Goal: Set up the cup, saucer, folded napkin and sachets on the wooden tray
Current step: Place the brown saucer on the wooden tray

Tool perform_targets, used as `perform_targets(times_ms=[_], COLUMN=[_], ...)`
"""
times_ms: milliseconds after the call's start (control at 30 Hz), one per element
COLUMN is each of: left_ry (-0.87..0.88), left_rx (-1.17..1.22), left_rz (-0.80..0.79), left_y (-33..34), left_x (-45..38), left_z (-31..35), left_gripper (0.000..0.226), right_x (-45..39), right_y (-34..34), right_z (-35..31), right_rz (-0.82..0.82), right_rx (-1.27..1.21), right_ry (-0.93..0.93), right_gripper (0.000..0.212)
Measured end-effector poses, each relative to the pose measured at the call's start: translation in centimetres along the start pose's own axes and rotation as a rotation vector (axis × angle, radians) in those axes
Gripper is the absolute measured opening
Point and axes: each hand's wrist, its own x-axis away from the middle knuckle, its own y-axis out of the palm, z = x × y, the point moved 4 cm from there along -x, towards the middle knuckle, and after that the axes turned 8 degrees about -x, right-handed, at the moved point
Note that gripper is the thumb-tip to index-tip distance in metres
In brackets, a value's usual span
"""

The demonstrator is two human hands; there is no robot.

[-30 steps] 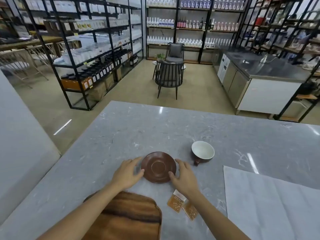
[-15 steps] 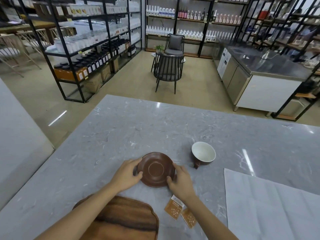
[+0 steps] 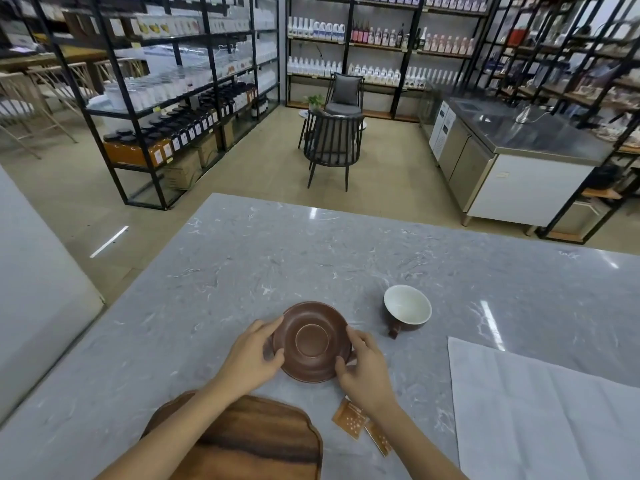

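**Saucer gripped both sides, tray not yet loaded**

Left hand (image 3: 251, 358) and right hand (image 3: 365, 367) both curl partway closed on opposite rims of the brown saucer (image 3: 311, 341). Fingers over the edge, thumbs on the near side. The saucer looks tilted toward the camera, near edge low; whether it is clear of the grey marble counter (image 3: 277, 258) cannot be told.

The wooden tray (image 3: 249, 441) sits just near of the saucer, under the left forearm, nothing visible on it. The cup (image 3: 407, 308), white inside and brown outside, stands upright on the counter to the right of the saucer, handle facing the person. Two orange sachets (image 3: 362, 426) lie flat just beside the right wrist. A large pale napkin (image 3: 540, 410) is spread out at far right, not folded small yet.

Risks, as judgement:
- Rim-only grip on a smooth glazed saucer: a slip from one hand would drop it on hard stone and chip it.
- The tilt could clip the tray's raised edge on the way over.
- The right forearm passes over the sachets; pulling back could sweep them off the counter.
- The cup is near the right hand, so a wide elbow swing might knock it.
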Motion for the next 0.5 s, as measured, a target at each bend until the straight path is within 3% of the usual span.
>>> perform_targets(times_ms=[500], left_ry=[-0.041], left_rx=[0.341], left_rz=[0.097], left_y=[-5.9], left_x=[7.2], left_z=[1.3], left_gripper=[0.069], right_x=[6.2], right_y=[-1.0], right_z=[-4.9], right_rz=[0.118], right_rx=[-0.248], right_ry=[-0.073], right_gripper=[0.065])
